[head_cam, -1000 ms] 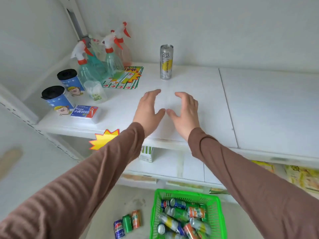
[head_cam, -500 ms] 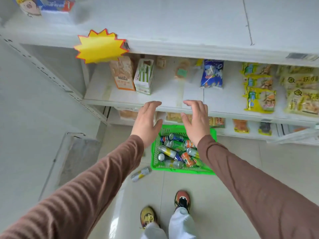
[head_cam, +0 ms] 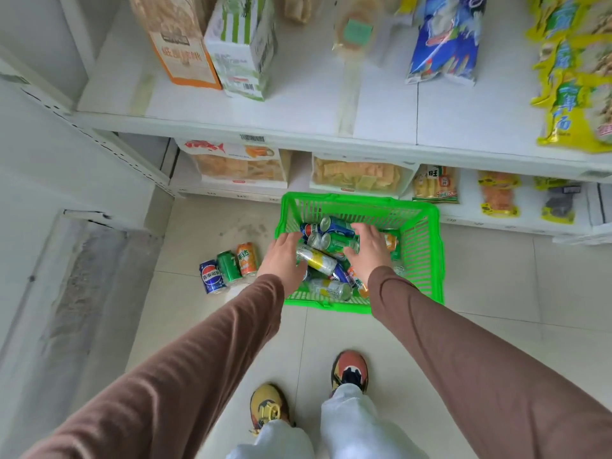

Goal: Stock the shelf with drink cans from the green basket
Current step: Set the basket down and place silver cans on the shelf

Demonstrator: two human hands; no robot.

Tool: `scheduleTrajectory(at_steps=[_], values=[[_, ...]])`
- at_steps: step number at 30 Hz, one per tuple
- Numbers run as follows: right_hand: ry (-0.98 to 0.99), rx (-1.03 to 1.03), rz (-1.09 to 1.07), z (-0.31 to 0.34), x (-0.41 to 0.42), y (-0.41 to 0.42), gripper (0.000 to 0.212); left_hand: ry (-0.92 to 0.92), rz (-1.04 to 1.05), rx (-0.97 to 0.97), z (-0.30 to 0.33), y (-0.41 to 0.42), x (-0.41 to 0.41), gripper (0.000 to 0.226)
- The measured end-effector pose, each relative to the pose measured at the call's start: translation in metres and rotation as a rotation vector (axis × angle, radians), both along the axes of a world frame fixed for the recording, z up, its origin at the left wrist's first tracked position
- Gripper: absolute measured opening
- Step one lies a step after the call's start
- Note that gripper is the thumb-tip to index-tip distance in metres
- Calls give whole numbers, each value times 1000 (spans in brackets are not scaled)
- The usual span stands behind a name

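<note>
Down inside the green plastic basket (head_cam: 427,253) on the floor, both hands hover with loose, empty fingers over a slim silver-and-yellow can (head_cam: 318,259) lying slantwise between them, left hand (head_cam: 284,260) touching its end, right hand (head_cam: 371,250) just beside.

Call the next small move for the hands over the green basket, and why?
Probably close the left hand on the slim silver-and-yellow drink can lying on top of the pile: both hands reach into the green plastic basket, fingers spread, neither visibly holding a can, and it lies unburied at the left fingertips.
</note>
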State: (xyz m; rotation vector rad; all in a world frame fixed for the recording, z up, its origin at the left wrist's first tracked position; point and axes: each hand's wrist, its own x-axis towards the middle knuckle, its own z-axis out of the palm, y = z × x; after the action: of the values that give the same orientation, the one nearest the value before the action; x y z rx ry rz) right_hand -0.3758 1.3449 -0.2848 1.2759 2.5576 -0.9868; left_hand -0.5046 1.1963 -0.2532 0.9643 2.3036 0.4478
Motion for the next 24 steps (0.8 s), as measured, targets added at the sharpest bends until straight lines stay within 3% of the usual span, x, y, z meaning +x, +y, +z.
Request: scheduleTrajectory(at_steps=[6, 13, 24], values=[[-102, -47, 21, -109, -3, 17, 56, -45, -26, -91, -98, 24, 4, 62], [-208, 33, 115, -209, -14, 35, 67, -43, -57, -160, -185, 50, -3, 64], [-283, 244, 207, -273, -30, 43, 68, -62, -51, -176, -240, 64, -5, 62]])
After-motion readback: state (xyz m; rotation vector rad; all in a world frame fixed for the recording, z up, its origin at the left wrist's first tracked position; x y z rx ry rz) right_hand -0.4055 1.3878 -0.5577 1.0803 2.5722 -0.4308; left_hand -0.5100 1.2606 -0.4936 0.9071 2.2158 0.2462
